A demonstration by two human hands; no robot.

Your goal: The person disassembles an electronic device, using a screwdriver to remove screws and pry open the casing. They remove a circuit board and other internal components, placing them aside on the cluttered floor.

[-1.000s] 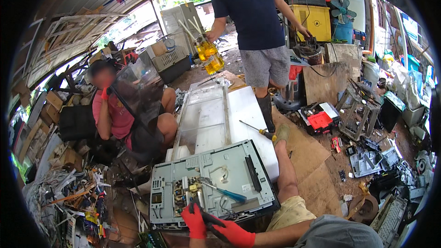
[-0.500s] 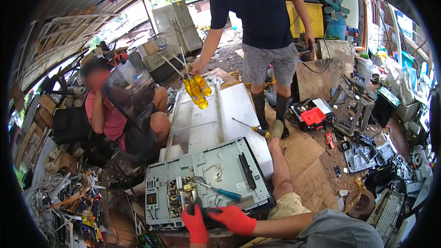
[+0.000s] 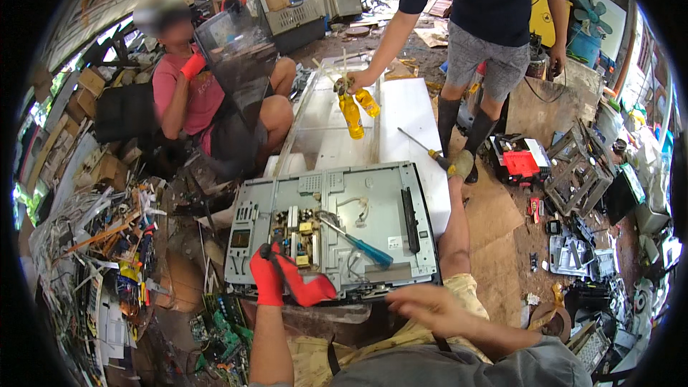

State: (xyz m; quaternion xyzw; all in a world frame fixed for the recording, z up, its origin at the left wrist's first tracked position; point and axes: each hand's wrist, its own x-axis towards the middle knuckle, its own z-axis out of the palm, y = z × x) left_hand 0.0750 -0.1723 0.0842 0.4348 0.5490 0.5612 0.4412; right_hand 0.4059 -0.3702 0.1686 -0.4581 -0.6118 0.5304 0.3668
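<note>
My left hand, in a red glove with black on it, is closed on a loose red glove that hangs over the front edge of a flat panel chassis. Bare and slightly blurred, my right hand is held apart from it to the right, fingers stretched out and nothing in them. On the grey metal back of the chassis sit a circuit board with many parts and a dark bar. A screwdriver with a teal handle lies across the chassis beside the board.
A standing person's hand holds yellow bottles with straws over white panels. Another screwdriver lies on the right panel. At the left, a seated person in pink holds a dark clear sheet. Scrap boards lie at lower left.
The glove has come off my right hand, now bare and further right; my left hand holds it. The bottles have moved right in the view, which has shifted.
</note>
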